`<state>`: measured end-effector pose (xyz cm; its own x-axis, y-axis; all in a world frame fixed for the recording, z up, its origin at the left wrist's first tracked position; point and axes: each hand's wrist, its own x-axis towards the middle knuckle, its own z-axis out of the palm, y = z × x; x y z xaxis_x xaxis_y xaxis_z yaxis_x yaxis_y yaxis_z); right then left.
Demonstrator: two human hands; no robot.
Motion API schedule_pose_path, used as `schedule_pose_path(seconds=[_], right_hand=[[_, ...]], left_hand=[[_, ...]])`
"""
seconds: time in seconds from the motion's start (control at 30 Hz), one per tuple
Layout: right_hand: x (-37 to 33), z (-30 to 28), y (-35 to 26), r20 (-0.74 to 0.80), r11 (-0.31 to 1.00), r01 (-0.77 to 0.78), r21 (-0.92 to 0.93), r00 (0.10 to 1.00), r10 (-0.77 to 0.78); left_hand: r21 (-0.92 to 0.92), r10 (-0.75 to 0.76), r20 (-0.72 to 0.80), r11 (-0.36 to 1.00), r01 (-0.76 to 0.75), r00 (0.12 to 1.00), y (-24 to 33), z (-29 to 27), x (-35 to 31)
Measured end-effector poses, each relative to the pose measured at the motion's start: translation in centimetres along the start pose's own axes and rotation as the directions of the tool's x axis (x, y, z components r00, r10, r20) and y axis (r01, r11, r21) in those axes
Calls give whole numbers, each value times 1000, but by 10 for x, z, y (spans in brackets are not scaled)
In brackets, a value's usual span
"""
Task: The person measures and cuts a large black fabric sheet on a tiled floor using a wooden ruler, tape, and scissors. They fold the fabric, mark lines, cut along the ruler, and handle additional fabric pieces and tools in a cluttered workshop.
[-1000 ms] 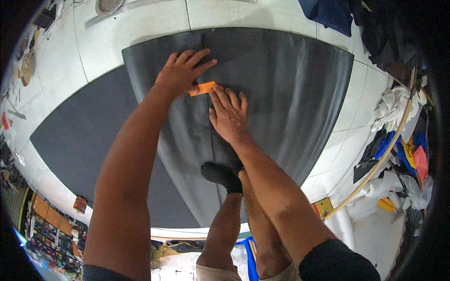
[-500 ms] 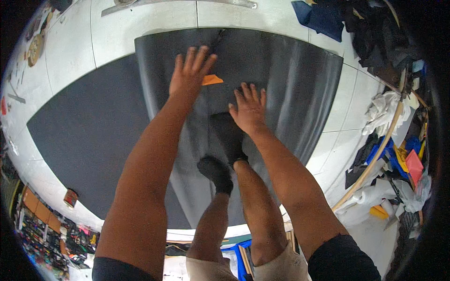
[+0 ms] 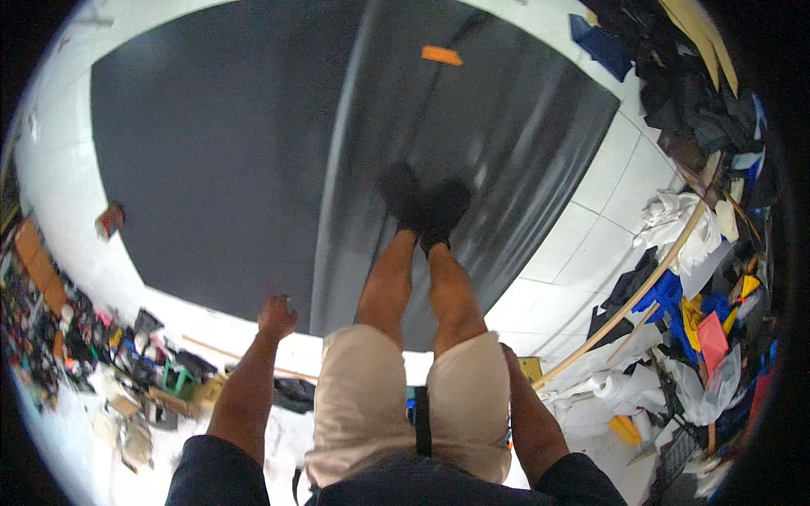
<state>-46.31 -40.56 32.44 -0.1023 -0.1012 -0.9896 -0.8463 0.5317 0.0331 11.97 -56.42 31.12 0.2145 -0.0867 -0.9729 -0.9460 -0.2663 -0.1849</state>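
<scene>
A black sheet with a dull sheen [image 3: 498,126] lies over the right part of a matte black sheet [image 3: 211,169], and both are spread on pale floor tiles [image 3: 603,160]. A small orange piece [image 3: 441,56] lies flat on the sheeny sheet, toward its far edge and well apart from both hands. The person's feet in black socks [image 3: 443,207] stand close together on that same sheet, nearer than the orange piece. The left hand [image 3: 278,319] hangs near the near edge of the matte sheet, seemingly empty, its fingers slightly apart. The right hand [image 3: 512,364] is beside the right leg of the beige shorts [image 3: 363,396] and mostly hidden by it, so I cannot tell whether it is wide, narrow or holding anything. To the right, a long wooden strip [image 3: 624,304] slants past crumpled white material [image 3: 675,228] and a pink piece [image 3: 713,341]. On the left, a small reddish container [image 3: 110,221] sits beside the matte sheet
</scene>
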Motion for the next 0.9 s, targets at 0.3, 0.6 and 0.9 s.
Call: schedule_pose_path(seconds=[0.3, 0.6, 0.9], right_hand=[[-48, 97, 68, 164, 310, -148, 939, 986, -24], [-122, 184, 78, -110, 886, 130, 446, 990, -89], [-131, 401, 130, -81, 354, 54, 934, 995, 62]], left_hand=[[-610, -20, -64, 792, -23, 998, -51, 279, -127], [-930, 43, 320, -178, 322, 946, -154, 499, -171], [-476, 86, -179, 864, -163, 980, -293, 502, -175]])
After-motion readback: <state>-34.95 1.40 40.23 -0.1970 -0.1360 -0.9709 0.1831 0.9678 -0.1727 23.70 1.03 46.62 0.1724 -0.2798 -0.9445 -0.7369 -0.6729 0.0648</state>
